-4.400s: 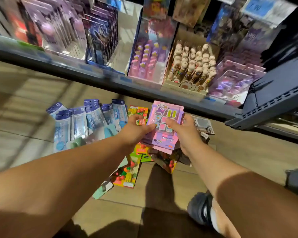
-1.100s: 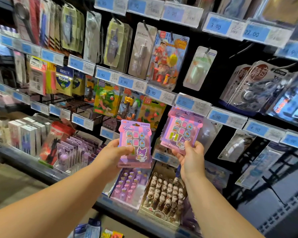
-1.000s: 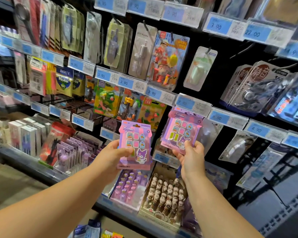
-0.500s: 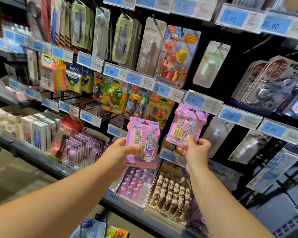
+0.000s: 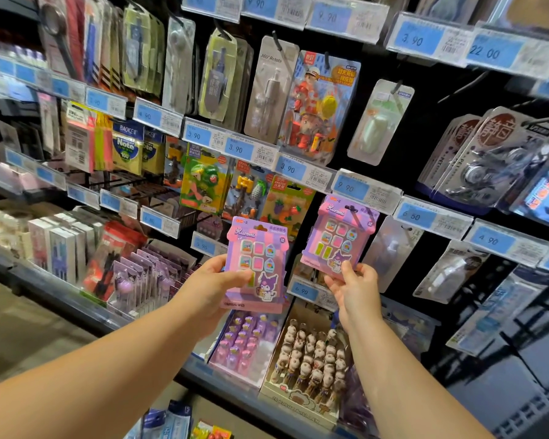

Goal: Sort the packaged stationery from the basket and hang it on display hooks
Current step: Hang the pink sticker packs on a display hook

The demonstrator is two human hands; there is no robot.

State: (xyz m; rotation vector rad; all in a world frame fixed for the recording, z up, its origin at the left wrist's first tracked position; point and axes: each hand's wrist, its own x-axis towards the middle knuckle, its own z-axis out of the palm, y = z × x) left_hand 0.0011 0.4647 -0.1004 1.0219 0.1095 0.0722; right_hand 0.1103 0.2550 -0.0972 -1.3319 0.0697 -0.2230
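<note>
A stack (image 5: 255, 264) of pink packs is gripped by the left hand (image 5: 208, 282), thumb across its front. 1 more pack (image 5: 339, 239) is pinched at its bottom edge by the right hand (image 5: 354, 285) and held just below a 9.90 tag (image 5: 351, 186).

I see both arms reaching in from the bottom of the frame toward a dark pegboard wall of hanging stationery. At centre, my left hand (image 5: 216, 280) grips a pink Kuromi eraser pack (image 5: 257, 264) by its left edge, thumb across the front; edges of more cards show beneath it. Just to the right, my right hand (image 5: 352, 283) pinches the bottom of a second Kuromi pack (image 5: 339, 239), tilted, its top just under a 9.90 price tag (image 5: 351, 186). I cannot tell whether it sits on a hook. Above hangs a firefighter eraser pack (image 5: 317, 103); below stands a box of figure-topped pens (image 5: 311, 359).
</note>
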